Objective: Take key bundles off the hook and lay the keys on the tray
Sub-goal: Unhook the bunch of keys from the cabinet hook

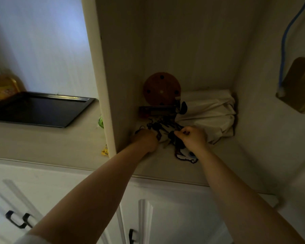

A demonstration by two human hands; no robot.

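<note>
A dark tangle of key bundles (163, 125) lies low in a dim cabinet niche, below a round wooden hook board (161, 88). My left hand (145, 140) is closed at the left side of the tangle, seemingly gripping keys, though the dim light hides the contact. At the right side, my right hand (194, 137) pinches a dark key bundle (173, 136) whose pixel-style charm (186, 157) hangs below. The black tray (77, 113) rests on the counter to the left, outside the niche, with nothing on it.
A white cloth bag (209, 111) fills the niche's back right. A vertical cabinet panel (102, 85) separates niche and tray. A yellow bottle (2, 87) stands behind the tray. A blue cord (283, 50) and brass box (299, 85) hang on the right wall.
</note>
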